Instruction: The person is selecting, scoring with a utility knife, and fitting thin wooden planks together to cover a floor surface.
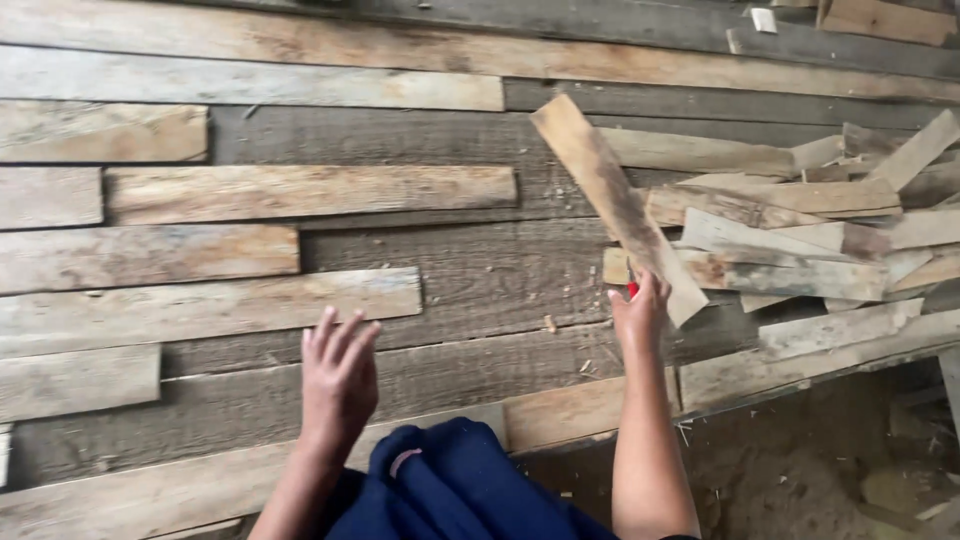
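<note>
The right hand (640,312) pinches the near end of a short wooden plank (615,205), fingers pressed on it, with a small red object showing at the fingertips that is too small to identify. The plank tilts up and away from the hand, its far end raised over the left edge of a loose heap of planks (800,225). The left hand (340,375) is spread flat with fingers apart, holding nothing, hovering just over the board platform (450,270) to the left of the held plank; whether it touches the boards I cannot tell. More short planks (310,190) lie in staggered rows on the platform, well to the left of the heap. A dark blue cloth (450,490) sits near the platform's front edge.

The step in hand looks like lifting one plank off the heap. Placing it would call for swinging it left, level with the rows, while the free hand steadies it.
</note>
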